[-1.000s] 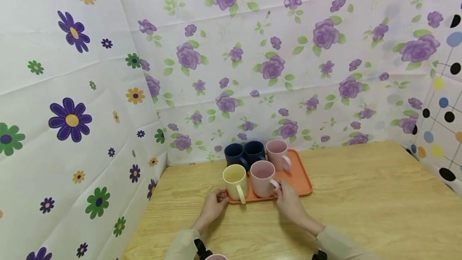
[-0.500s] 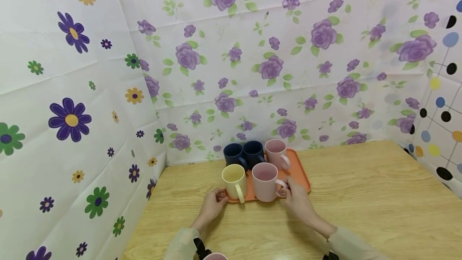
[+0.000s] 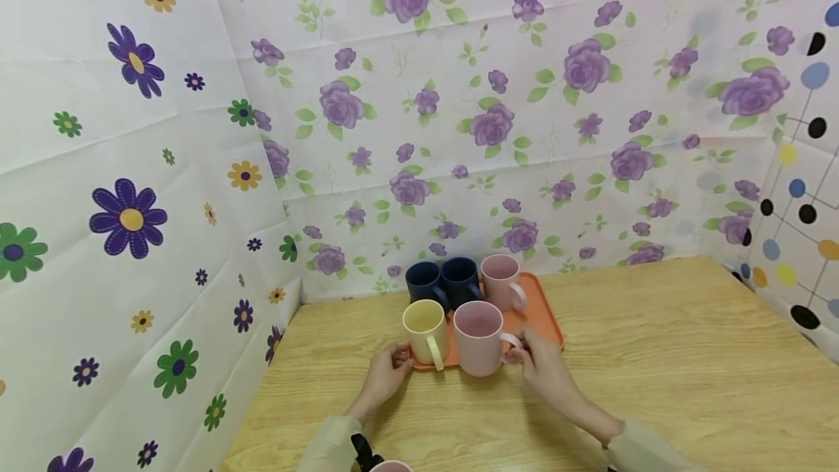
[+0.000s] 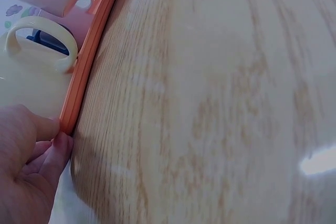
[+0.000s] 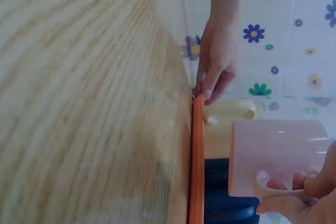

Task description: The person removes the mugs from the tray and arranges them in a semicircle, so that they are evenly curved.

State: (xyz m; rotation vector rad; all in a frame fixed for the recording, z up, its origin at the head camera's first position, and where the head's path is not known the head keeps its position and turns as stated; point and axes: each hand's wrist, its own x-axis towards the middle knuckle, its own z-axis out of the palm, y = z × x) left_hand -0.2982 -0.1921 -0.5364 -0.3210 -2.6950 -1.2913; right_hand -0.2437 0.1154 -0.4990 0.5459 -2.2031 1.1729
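At the bottom edge of my head view I see the pink rim (image 3: 392, 465) of one cup, which the frame cuts. Above it, left of centre, the left hand (image 3: 385, 376) pinches the near left corner of the orange tray (image 3: 545, 326) between thumb and fingers. Right of centre, the right hand (image 3: 545, 368) grasps the handle of a pink mug (image 3: 478, 347). From the right wrist camera I find this mug upright, with its base raised apart from the tray. A yellow mug (image 3: 422, 337) stands at the tray's left, its handle turned to the lower edge of the frame. Farther, I see the left navy mug (image 3: 422, 281), the right navy mug (image 3: 459, 279) and the rear pink mug (image 3: 500, 286) in one row, before the rose-printed cloth (image 3: 446, 144).
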